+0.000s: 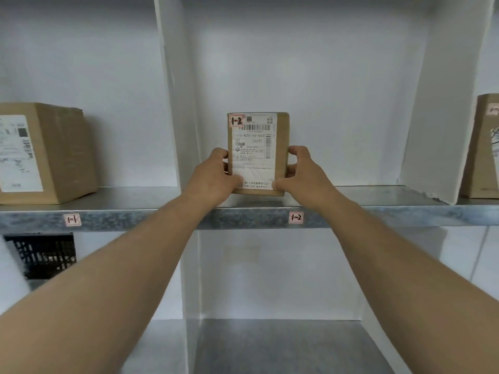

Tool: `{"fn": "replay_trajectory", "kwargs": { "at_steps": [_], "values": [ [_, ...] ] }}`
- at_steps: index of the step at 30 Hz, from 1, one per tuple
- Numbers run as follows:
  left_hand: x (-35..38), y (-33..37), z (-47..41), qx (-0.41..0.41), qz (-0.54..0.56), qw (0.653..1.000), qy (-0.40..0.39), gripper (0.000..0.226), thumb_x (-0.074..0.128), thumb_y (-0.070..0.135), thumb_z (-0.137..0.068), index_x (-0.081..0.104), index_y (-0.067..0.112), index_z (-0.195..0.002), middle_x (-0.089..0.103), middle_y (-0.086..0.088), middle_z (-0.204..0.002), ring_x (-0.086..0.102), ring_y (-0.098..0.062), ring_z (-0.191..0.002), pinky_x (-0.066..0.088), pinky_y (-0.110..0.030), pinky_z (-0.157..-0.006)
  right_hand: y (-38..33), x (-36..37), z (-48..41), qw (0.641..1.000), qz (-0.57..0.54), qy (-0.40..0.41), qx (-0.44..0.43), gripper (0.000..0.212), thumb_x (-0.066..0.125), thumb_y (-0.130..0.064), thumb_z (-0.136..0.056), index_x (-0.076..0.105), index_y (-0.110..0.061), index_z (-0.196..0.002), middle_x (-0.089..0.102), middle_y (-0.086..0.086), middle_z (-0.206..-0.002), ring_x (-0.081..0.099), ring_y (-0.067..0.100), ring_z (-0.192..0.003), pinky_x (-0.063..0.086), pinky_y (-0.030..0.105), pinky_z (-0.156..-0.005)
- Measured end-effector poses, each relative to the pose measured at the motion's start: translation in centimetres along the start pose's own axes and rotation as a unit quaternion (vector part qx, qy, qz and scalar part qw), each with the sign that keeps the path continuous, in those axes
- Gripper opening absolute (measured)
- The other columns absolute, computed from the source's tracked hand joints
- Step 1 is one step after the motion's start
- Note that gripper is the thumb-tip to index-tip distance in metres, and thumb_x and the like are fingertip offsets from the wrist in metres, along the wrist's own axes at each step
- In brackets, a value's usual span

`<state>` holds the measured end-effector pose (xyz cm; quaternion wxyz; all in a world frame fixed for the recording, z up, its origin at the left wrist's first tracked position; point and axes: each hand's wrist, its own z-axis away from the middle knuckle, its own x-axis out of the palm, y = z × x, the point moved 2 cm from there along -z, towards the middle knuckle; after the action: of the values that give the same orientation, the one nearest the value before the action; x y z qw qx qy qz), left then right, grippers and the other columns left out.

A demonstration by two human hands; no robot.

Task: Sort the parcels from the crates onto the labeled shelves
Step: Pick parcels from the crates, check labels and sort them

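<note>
**shelfnoob:** Where's the parcel [258, 153] sat relative to the 1-2 tag [296, 217]?

**boxed_in:** Just above the tag and a touch to its left, stood on end in that bay, so its long axis runs straight up. It's gripped low on both sides. The left hand [216, 175] is wrapped round the left edge and the right hand [302, 171] round the right edge. The fingers [220, 153] are curled round the sides and the thumbs are pressed on the front bottom corners. So the parcel is caught dead between the two hands, and neither can be called nearer. A sticker [236, 120] on its top corner reads 1-2 too, so the bay looks matched.

**shelfnoob:** So only letting go is needed?

**boxed_in:** Probably. The base seems planted on the shelf [378, 211] close behind the tag, but the bottom corners are covered by the thumbs, so full contact can't be confirmed. A nudge back from the tag might be wanted first, since a tall narrow box near the lip could be tipped forward.

**shelfnoob:** Anything that can't be made out?

**boxed_in:** The right box [483, 147], far right of the tag, is cut off by the frame, with its mark half lost. The parcel's fine print is mush. A dark crate [43, 255] is glimpsed down-left of the tag, and what's inside can't be seen.
</note>
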<state>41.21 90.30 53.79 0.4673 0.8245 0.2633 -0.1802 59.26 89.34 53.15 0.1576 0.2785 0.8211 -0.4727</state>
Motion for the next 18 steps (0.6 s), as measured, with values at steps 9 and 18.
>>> {"fn": "replay_trajectory", "kwargs": {
  "at_steps": [9, 18],
  "values": [
    [1.9, -1.9, -1.2, -0.026, -0.035, 0.999, 0.003, 0.045, 0.061, 0.014, -0.091, 0.04, 0.017, -0.13, 0.058, 0.003, -0.108, 0.056, -0.016, -0.094, 0.041, -0.019, -0.065, 1.4, 1.3, -1.4, 0.998, 0.06, -0.014, 0.008, 0.076, 0.069, -0.011, -0.085, 0.024, -0.018, -0.146, 0.061, 0.006, -0.117, 0.057, 0.017, -0.093, 0.048, 0.026, -0.08],
    [2.0, -1.6, -0.3, -0.032, -0.05, 0.998, 0.025, 0.065, 0.064, 0.019, -0.088, 0.028, 0.016, -0.142, 0.058, -0.002, -0.12, 0.056, -0.019, -0.105, 0.048, -0.032, -0.086, 0.7, 0.9, -0.5, 0.996, 0.08, -0.012, 0.038, 0.067, 0.069, -0.013, -0.085, 0.03, -0.008, -0.14, 0.053, 0.011, -0.133, 0.051, 0.019, -0.104, 0.039, 0.025, -0.079]
  ]
}}
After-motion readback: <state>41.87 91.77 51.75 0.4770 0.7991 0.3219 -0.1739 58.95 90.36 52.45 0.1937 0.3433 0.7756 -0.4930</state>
